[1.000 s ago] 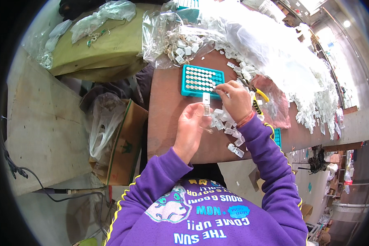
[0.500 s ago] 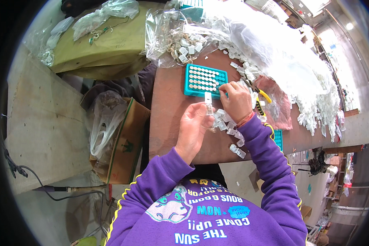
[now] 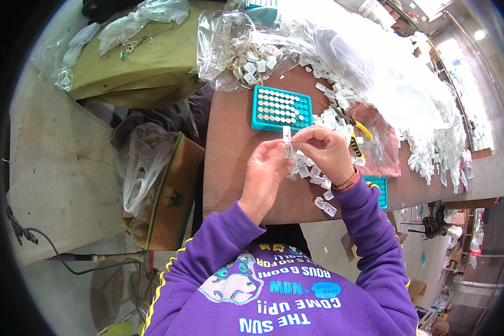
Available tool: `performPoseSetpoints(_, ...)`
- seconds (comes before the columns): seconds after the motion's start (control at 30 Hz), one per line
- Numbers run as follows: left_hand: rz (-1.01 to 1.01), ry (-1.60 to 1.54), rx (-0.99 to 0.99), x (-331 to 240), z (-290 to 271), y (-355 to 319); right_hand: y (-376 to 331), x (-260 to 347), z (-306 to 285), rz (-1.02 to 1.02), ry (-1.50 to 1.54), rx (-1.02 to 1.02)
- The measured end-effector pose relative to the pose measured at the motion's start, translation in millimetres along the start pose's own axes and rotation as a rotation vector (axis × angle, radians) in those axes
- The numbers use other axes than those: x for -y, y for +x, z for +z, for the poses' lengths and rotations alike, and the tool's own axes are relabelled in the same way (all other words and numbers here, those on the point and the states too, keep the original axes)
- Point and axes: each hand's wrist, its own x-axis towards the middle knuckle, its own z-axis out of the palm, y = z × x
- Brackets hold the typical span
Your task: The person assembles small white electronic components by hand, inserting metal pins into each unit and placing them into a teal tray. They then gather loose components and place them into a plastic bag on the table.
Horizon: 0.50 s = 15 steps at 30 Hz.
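Observation:
My left hand (image 3: 266,173) and my right hand (image 3: 326,152) meet above the brown table (image 3: 229,151), both pinching a small clear plastic case (image 3: 287,141) held upright between the fingertips. Just beyond the hands lies a teal tray (image 3: 281,108) filled with rows of small round pieces. Several small white plastic cases (image 3: 313,171) are scattered under and beside my right hand. A red band circles my right wrist.
Yellow-handled pliers (image 3: 354,127) lie right of the hands on a pinkish bag. A second teal tray (image 3: 378,189) sits by my right forearm. Clear bags of white parts (image 3: 246,42) pile at the back. A cardboard box (image 3: 171,196) with a plastic bag stands left of the table.
My right hand has drawn back from the teal tray toward my left hand, and both hands now hold the clear case closer to me.

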Motion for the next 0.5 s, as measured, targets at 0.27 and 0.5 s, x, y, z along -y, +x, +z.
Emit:
performPoseSetpoints(0.27,-0.009,0.075,0.008,0,0,-1,-3,17,5,-0.371,-0.417,-0.041)
performPoseSetpoints(0.5,-0.016,0.107,0.028,0,-1,-2,6,22,-7,-0.337,-0.360,0.116)
